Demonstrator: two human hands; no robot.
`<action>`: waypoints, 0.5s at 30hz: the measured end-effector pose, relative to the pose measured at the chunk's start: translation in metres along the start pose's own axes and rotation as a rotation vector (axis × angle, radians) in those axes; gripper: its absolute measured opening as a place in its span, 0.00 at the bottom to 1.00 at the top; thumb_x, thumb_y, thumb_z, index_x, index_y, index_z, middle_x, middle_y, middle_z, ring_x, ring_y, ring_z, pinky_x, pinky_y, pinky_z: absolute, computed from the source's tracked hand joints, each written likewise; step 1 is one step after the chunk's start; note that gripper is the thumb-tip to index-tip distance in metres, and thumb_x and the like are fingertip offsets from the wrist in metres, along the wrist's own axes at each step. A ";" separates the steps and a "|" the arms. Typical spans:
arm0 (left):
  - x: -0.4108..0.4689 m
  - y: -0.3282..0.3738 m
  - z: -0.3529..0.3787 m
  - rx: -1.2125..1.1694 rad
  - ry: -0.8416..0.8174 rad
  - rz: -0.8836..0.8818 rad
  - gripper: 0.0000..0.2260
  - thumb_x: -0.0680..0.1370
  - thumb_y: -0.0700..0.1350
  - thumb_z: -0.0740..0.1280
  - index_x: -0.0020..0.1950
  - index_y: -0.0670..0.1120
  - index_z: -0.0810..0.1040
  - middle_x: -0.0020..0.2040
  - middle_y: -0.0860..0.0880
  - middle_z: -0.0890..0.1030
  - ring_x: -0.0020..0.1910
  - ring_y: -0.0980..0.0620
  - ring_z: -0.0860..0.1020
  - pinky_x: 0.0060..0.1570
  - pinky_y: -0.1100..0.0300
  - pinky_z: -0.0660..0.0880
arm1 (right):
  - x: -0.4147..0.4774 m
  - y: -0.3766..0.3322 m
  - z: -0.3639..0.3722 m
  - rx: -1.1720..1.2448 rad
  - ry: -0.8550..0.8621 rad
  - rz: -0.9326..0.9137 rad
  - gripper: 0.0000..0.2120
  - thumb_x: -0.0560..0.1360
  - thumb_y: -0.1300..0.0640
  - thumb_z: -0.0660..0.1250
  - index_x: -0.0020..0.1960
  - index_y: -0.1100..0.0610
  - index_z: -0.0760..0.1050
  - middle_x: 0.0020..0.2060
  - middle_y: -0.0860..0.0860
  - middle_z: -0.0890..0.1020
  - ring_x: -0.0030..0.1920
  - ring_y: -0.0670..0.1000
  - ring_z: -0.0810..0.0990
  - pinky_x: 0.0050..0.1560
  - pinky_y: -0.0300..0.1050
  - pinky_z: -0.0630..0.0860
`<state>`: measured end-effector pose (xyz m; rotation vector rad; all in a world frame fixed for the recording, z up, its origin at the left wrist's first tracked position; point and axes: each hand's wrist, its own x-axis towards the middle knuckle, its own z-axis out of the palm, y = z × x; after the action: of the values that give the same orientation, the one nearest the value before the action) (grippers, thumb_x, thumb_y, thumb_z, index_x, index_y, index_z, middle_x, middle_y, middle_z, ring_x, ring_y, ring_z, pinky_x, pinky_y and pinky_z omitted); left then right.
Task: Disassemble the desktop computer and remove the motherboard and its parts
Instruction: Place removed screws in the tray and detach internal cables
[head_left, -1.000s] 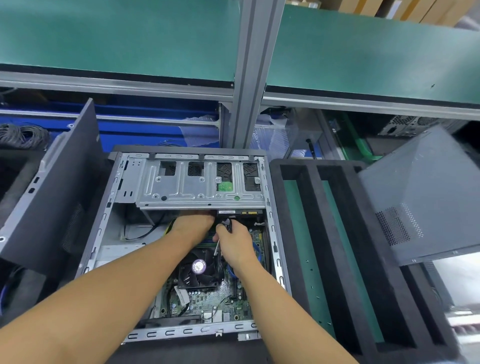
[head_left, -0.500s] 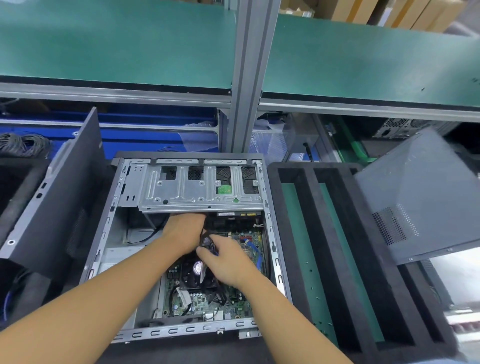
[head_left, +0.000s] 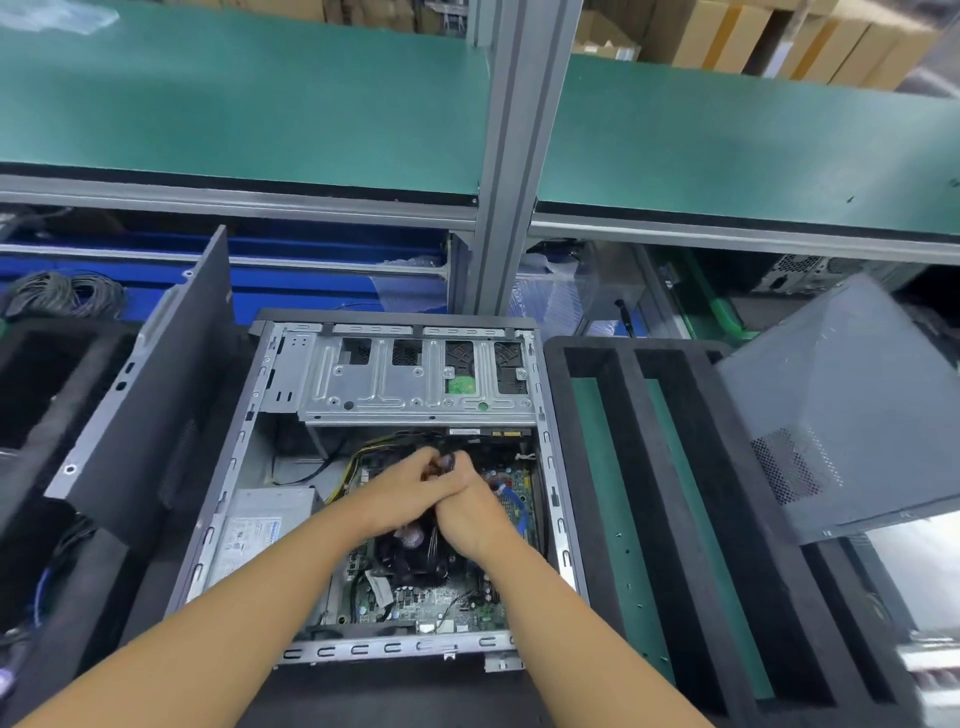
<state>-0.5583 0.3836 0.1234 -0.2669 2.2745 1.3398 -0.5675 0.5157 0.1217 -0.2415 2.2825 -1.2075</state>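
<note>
The open desktop case (head_left: 249, 457) lies on its side in the middle. Inside it sits the green motherboard (head_left: 447, 603) with a black CPU fan (head_left: 410, 558), a grey power supply (head_left: 254, 530) at the left and a metal drive cage (head_left: 415, 379) at the far end. My left hand (head_left: 397, 493) and my right hand (head_left: 467, 506) meet above the board, just beyond the fan. Both curl their fingers around a bundle of black cables (head_left: 441, 462) with a connector. Yellow and black wires (head_left: 358, 457) run left toward the power supply.
A dark side panel (head_left: 156, 395) leans at the case's left. A black foam tray (head_left: 675, 519) with long slots lies to the right, and a grey perforated panel (head_left: 852, 410) rests over its far corner. A green shelf and a metal post stand behind.
Both hands have pulled back from under the drive cage toward the middle of the board and come together. The cable bundle has come up between them.
</note>
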 end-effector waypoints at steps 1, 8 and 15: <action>0.002 -0.003 0.000 -0.090 0.023 -0.005 0.21 0.75 0.67 0.65 0.54 0.51 0.74 0.49 0.55 0.81 0.35 0.67 0.78 0.33 0.69 0.72 | -0.002 -0.002 0.001 -0.034 -0.019 -0.017 0.15 0.77 0.46 0.54 0.60 0.52 0.66 0.51 0.49 0.77 0.48 0.48 0.78 0.45 0.47 0.75; 0.013 -0.014 -0.004 -0.570 0.176 -0.075 0.18 0.77 0.50 0.72 0.63 0.44 0.76 0.55 0.47 0.84 0.52 0.54 0.82 0.58 0.57 0.77 | -0.012 -0.010 0.003 0.024 0.144 -0.054 0.19 0.79 0.51 0.50 0.56 0.54 0.77 0.51 0.48 0.76 0.52 0.49 0.76 0.52 0.46 0.72; 0.018 -0.012 -0.012 -0.222 0.086 -0.055 0.18 0.80 0.48 0.68 0.68 0.44 0.70 0.44 0.50 0.82 0.38 0.55 0.84 0.40 0.60 0.74 | -0.001 0.010 -0.014 -0.728 0.267 0.162 0.13 0.77 0.58 0.67 0.60 0.57 0.72 0.59 0.54 0.74 0.59 0.55 0.74 0.61 0.48 0.73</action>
<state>-0.5726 0.3689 0.1099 -0.4669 2.1695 1.5809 -0.5736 0.5323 0.1203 -0.1547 2.8348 -0.2992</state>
